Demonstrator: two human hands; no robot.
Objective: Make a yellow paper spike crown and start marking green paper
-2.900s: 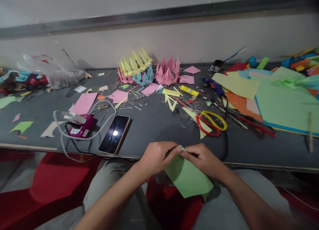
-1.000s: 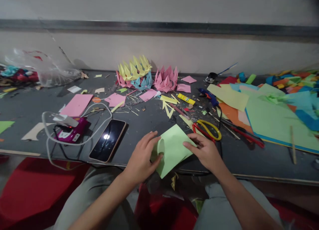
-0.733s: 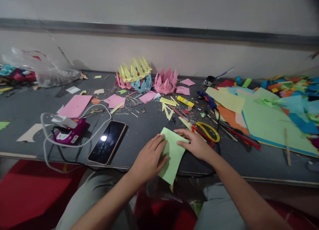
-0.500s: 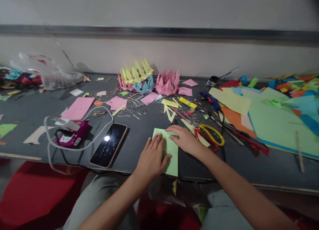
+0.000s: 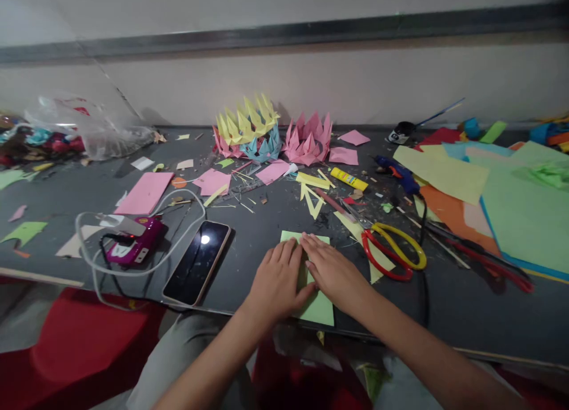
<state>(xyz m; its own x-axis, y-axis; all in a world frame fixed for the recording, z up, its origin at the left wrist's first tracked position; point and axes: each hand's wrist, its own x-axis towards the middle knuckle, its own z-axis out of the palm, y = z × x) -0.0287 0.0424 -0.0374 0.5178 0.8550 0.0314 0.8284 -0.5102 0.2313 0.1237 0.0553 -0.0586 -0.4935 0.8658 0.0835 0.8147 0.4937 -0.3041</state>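
A light green sheet of paper (image 5: 319, 314) lies at the table's front edge, under both hands. Flat on its left side rests my left hand (image 5: 278, 276), fingers stretched forward and thumb toward the right. My right hand (image 5: 334, 268) lies on its right part with the fingers extended, the fingertips close against those of the left. Neither hand grips anything; the paper's middle is partly covered. Scissors with red and yellow handles (image 5: 391, 250) lie just right of my right hand, over a pale yellow paper piece. A phone (image 5: 198, 262) lies left of my left hand.
Paper crowns (image 5: 309, 140) stand near the wall. A glue stick (image 5: 349, 179), glue gun (image 5: 398, 173) and coloured sheets (image 5: 524, 202) lie to the right. A purple adapter (image 5: 136, 241) with looping white cable sits left, near pink paper (image 5: 144, 192). A plastic bag (image 5: 95, 134) lies far left.
My right hand has come down flat over the green paper, beside the left fingers. The left hand remains on the paper. The view has tilted and shifted slightly.
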